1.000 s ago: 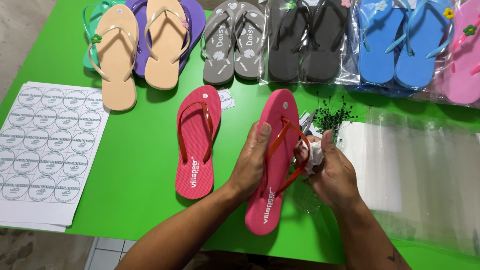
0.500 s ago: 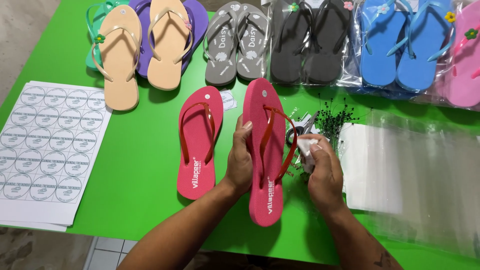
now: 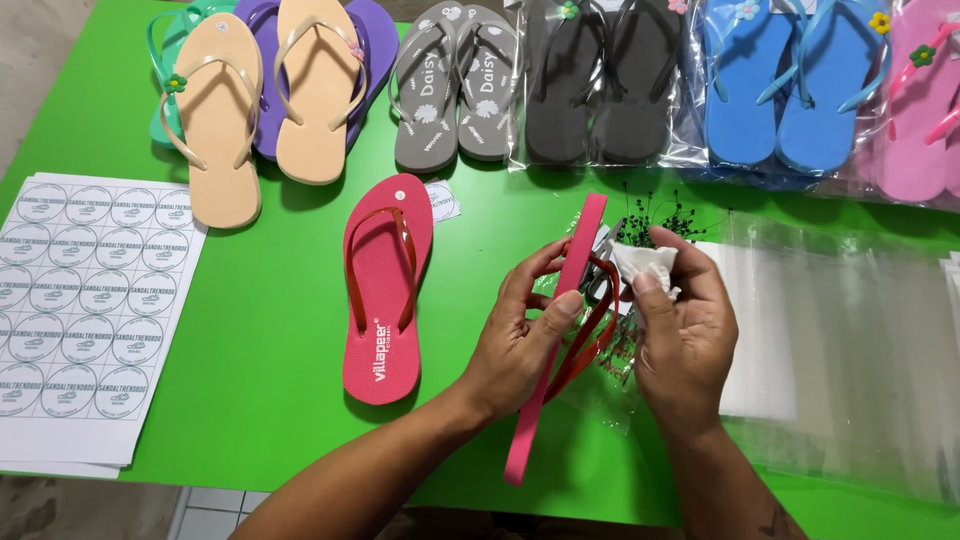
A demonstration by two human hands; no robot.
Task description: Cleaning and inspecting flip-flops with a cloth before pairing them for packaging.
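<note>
My left hand grips a red flip-flop that is turned on its edge, with its straps facing right toward my other hand. My right hand holds a crumpled white cloth against the strap side of that flip-flop. The matching red flip-flop lies flat on the green table, just left of my left hand, strap side up.
A sheet of round stickers lies at the left edge. Beige, purple, grey, black, blue and pink flip-flop pairs line the far side, some bagged. Clear plastic bags are stacked at the right. Small black fasteners lie behind my hands.
The held flip-flop has been rotated from sole-up to standing on its edge. My right hand has come up with the cloth against its strap side.
</note>
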